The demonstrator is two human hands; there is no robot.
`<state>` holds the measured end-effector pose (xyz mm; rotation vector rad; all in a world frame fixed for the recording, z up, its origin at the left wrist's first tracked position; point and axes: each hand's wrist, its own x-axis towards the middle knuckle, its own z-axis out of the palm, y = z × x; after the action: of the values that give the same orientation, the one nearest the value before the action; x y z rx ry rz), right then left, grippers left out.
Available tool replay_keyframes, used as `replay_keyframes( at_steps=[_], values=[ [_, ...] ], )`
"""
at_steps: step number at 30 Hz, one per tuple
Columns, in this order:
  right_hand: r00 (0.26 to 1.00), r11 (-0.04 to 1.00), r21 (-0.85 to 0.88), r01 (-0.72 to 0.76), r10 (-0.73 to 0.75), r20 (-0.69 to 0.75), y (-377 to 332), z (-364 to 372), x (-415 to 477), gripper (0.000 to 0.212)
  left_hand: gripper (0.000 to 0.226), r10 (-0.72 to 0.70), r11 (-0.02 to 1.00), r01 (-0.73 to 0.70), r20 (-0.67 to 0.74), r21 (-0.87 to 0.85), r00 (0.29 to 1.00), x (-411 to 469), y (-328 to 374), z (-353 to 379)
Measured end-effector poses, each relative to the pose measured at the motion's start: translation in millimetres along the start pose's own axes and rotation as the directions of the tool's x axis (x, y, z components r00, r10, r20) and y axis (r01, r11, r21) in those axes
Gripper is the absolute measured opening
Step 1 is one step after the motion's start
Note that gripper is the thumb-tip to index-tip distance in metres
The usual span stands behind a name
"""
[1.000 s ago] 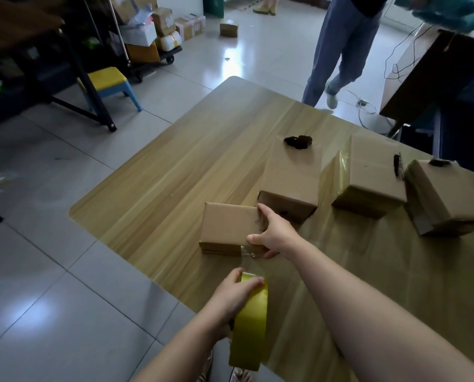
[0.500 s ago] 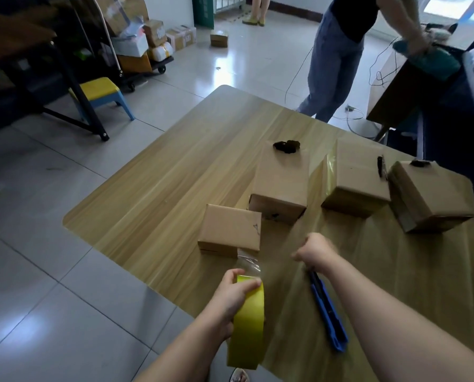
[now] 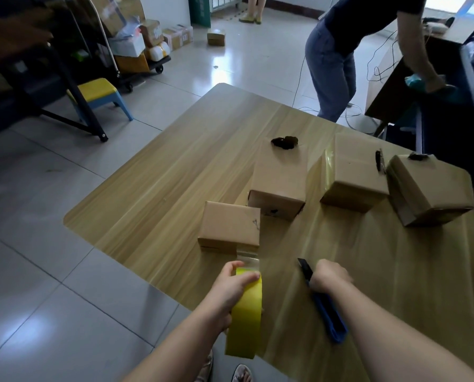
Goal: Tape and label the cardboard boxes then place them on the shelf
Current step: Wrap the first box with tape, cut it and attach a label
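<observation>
A small cardboard box (image 3: 228,226) lies near the front edge of the wooden table (image 3: 161,188). A strip of clear tape (image 3: 247,256) runs from its near side to a yellow tape roll (image 3: 245,321), which my left hand (image 3: 231,282) grips just off the table edge. My right hand (image 3: 330,275) grips a blue box cutter (image 3: 325,312), its black tip pointing toward the tape strip. Three larger boxes stand behind: one in the middle (image 3: 280,183), one taped (image 3: 351,172), one at the right (image 3: 426,188).
A black clump (image 3: 284,142) lies on the middle box and a dark marker (image 3: 379,161) on the taped box. A person (image 3: 338,59) bends over a desk beyond the table. A yellow stool (image 3: 98,92) and a cart of parcels (image 3: 139,48) stand at the left.
My right hand left the small box, picked up the blue box cutter from the table and brought it toward the tape strip. My left hand kept holding the tape roll.
</observation>
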<state>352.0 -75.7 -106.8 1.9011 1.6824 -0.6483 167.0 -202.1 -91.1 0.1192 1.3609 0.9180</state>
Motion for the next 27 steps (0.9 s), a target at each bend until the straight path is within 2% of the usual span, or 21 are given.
replay_keyframes(
  at_steps=[3,5,6,8,12,15,22,27],
  values=[
    [0.995,0.979,0.173,0.104,-0.101,-0.021,-11.3,-3.1,-0.1,0.017,0.041,-0.003,1.0,0.003,0.015,-0.012,1.0,1.9,-0.1,-2.9],
    [0.961,0.906,0.333,0.262,-0.211,-0.181,-22.2,-6.9,-3.8,0.016,0.041,0.003,1.0,-0.003,0.018,-0.017,1.0,1.9,0.1,-3.9],
    [0.921,0.857,0.368,0.36,-0.265,-0.284,-27.7,-10.3,-7.9,0.014,0.04,0.005,1.0,-0.005,0.017,-0.021,1.0,2.2,0.0,-4.4],
    [0.829,0.799,0.299,0.522,-0.392,-0.398,-37.2,-19.9,-17.0,0.014,0.042,-0.004,1.0,0.004,0.014,-0.022,1.0,2.4,0.4,-4.6],
    [0.679,0.714,-0.037,0.7,-0.68,-0.277,-54.2,-31.8,-35.6,0.015,0.046,-0.015,1.0,0.015,0.015,-0.008,1.0,1.0,3.0,-4.0],
    [0.646,0.668,-0.18,0.722,-0.744,-0.171,-61.6,-30.4,-42.0,0.027,0.048,-0.014,1.0,0.014,0.017,0.004,1.0,1.3,4.7,-3.6],
    [0.617,0.621,-0.405,0.671,-0.771,-0.161,-61.5,-33.5,-45.2,0.034,0.051,-0.043,0.999,0.043,-0.014,0.007,0.999,1.3,7.4,-1.8],
    [0.609,0.592,-0.5,0.632,-0.778,-0.151,-69.3,-34.0,-47.8,0.037,0.047,-0.023,1.0,0.024,-0.016,0.016,1.0,1.7,6.9,-0.7]
  ],
)
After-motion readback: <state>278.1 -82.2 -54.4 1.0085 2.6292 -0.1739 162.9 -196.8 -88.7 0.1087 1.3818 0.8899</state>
